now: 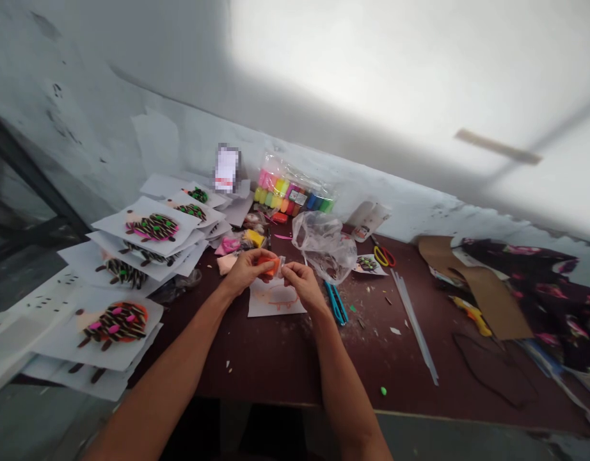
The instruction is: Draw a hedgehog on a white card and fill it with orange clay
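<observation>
Near the middle of the dark red table, my left hand (247, 271) is closed on a small packet of orange clay (271, 264). My right hand (299, 280) is closed too, its thumb and fingertips pinching the clear plastic end of that packet. Below both hands lies a white sheet (276, 305) with an orange outline drawing of an animal, partly hidden by the hands. Pink and yellow clay packets (255, 239) lie just beyond my left hand. A crumpled clear plastic bag (326, 246) is beyond my right hand.
Stacked hedgehog pictures (153, 225) cover the left side. Colored clay packs (295, 195) lean at the wall. Right of my hands are a blue cutter (336, 303), scissors (384, 255), clear glue sticks (414, 326), a yellow glue gun (472, 314) and its cord.
</observation>
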A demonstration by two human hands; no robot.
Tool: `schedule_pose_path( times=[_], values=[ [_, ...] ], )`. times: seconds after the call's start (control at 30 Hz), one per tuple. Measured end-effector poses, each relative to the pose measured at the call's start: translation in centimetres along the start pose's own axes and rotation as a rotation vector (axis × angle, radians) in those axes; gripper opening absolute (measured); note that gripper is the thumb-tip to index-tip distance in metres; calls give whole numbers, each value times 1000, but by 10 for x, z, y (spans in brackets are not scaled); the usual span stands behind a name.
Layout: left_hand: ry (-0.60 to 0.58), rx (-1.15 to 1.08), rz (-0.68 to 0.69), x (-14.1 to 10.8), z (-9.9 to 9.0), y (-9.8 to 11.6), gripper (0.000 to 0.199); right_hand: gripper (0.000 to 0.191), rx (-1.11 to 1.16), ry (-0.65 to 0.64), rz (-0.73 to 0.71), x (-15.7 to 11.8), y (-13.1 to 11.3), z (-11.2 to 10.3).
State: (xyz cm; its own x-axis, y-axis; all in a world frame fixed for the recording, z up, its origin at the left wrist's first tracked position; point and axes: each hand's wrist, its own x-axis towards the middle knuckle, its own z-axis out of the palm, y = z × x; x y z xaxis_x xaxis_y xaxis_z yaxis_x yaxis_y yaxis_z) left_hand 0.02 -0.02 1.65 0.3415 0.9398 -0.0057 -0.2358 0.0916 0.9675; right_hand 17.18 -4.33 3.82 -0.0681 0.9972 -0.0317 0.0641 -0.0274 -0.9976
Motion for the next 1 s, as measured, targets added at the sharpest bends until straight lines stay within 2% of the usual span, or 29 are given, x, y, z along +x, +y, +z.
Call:
schedule_pose_path(
  times=[0.13, 0.2, 0.3, 0.37, 0.4, 0.57, 0.8, 0.87, 1.0],
  values=[
    [-25, 64, 14, 1, 0, -4, 45, 25, 22, 5, 10, 2, 3, 1],
    [-28, 100, 67, 2, 1, -5, 46, 24, 27, 42, -20, 3, 4, 1],
    [97, 248, 287, 3, 2, -4, 45, 23, 15, 177, -112, 3, 4, 3],
    [193, 400, 434, 4, 3, -2, 36, 24, -5, 241, -157, 3, 5, 5],
    [201, 457, 463, 3, 4, -2, 31, 25, -20, 249, -169, 3, 5, 6],
    [8, 422, 352, -2, 14, 0, 32, 29, -166, 208, -210, 0, 9, 14],
    [-88, 371, 374, -6, 16, 5, 34, 27, -128, 33, -180, 2, 6, 6],
    [-94, 385, 391, -5, 14, 7, 32, 27, -134, 37, -193, 3, 5, 5],
    [-38, 464, 454, -5, 13, 9, 29, 28, -210, 142, -249, 3, 6, 5]
  ],
)
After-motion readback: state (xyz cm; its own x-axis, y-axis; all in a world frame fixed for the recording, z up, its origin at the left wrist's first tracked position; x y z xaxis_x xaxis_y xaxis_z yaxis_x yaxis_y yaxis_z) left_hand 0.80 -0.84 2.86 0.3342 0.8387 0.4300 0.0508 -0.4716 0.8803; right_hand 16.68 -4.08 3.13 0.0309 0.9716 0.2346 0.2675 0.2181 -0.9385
